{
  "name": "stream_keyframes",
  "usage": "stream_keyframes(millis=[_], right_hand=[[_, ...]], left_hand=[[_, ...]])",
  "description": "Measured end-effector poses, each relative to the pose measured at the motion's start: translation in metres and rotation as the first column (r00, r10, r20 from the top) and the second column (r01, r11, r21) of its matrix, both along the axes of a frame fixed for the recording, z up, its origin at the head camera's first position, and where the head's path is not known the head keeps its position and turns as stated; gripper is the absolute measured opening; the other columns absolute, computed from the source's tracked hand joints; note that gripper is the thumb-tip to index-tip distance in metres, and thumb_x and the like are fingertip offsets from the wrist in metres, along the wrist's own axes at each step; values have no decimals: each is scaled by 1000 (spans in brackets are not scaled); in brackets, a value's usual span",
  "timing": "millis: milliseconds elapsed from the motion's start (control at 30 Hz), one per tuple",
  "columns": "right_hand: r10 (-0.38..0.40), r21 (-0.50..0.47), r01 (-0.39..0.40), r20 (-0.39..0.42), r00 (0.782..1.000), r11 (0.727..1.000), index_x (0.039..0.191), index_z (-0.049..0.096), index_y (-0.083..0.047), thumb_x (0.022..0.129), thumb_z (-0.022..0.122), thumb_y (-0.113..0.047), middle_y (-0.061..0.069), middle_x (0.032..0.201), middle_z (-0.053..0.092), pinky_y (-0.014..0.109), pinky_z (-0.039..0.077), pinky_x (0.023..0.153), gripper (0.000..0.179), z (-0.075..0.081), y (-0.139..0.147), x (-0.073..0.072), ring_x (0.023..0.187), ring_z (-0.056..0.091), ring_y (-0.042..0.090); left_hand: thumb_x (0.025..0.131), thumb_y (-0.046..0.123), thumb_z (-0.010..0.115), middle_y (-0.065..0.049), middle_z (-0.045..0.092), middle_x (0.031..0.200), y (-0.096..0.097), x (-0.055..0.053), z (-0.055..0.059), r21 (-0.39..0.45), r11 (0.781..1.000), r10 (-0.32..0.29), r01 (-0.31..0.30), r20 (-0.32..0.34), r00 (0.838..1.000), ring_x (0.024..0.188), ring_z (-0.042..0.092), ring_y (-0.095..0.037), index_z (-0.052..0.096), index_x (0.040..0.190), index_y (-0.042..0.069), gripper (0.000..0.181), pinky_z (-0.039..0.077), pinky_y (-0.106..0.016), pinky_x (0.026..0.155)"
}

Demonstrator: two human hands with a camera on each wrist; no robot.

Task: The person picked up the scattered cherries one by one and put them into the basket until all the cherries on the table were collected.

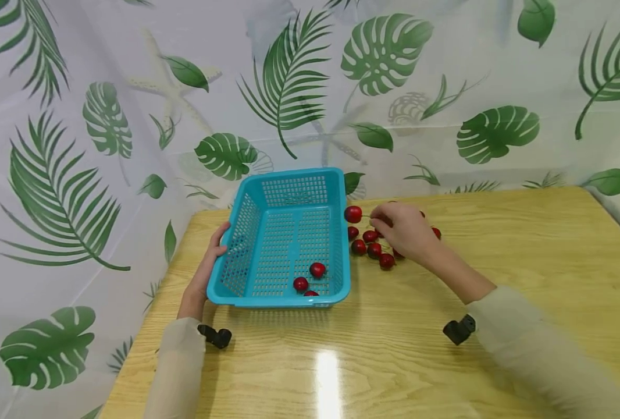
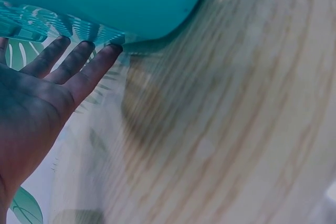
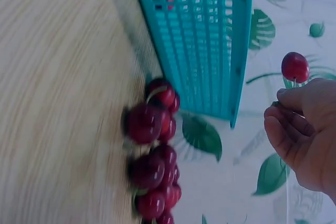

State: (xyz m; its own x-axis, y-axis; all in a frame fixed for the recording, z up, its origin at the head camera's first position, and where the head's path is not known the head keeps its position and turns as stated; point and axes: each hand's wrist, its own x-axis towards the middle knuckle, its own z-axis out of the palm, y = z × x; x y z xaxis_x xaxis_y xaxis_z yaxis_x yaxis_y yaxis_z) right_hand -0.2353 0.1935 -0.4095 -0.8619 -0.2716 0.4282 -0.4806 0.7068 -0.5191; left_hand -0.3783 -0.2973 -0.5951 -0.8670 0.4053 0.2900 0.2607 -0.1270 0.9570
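My right hand (image 1: 404, 230) pinches the stem of a red cherry (image 1: 353, 214) between thumb and fingertip. In the right wrist view that cherry (image 3: 295, 67) stands clear above the table, near the rim of the blue plastic basket (image 1: 344, 256). Against the basket's left side rests my left hand (image 1: 209, 265), its fingers (image 2: 92, 74) stretched out with the tips at the perforated wall. Inside the basket, toward the front, lie a few cherries (image 1: 317, 269). More cherries (image 1: 374, 251) are grouped on the table right of it, some partly hidden by the right hand.
The light wooden table (image 1: 498, 256) extends to the right and in front of the basket. Behind it and to the left hangs a white cloth (image 1: 310, 105) printed with green leaves, close to the table's back edge. A dark wrist camera (image 1: 459, 329) sits at the right sleeve.
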Motion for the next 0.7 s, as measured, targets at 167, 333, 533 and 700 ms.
stream_keyframes(millis=[167,333,533,700], right_hand=[[34,40,-38,91,995,998,102,72,-1,95,64,-11,11,93,73,37,53,69,13,6,-35,-2,75,63,21],[77,122,-86,80,994,989,99,71,-3,96,63,-11,9,89,72,34,52,67,12,4,-61,-5,72,62,18],[84,290,-110,100,991,951,91,69,-8,96,64,-15,4,84,70,33,50,63,9,2,-90,-11,71,61,17],[68,377,-122,155,986,918,86,67,-10,96,63,-16,3,78,67,32,49,56,13,-2,-115,-17,67,60,18]], left_hand=[[98,14,46,12,20,162,-13,-25,-23,-18,1000,12,-13,-60,998,145,23,-8,31,157,29,63,28,-26,110],[97,18,51,6,13,165,-36,-65,-74,-21,999,30,-30,-22,999,148,18,-17,29,158,26,65,29,-29,110],[97,23,52,10,14,164,-31,-53,-61,-3,1000,13,-13,38,999,145,24,-16,31,156,31,63,32,-30,108],[96,17,51,4,16,165,-51,-89,-96,-3,1000,24,-25,-61,998,147,20,-16,31,157,23,65,27,-27,111]])
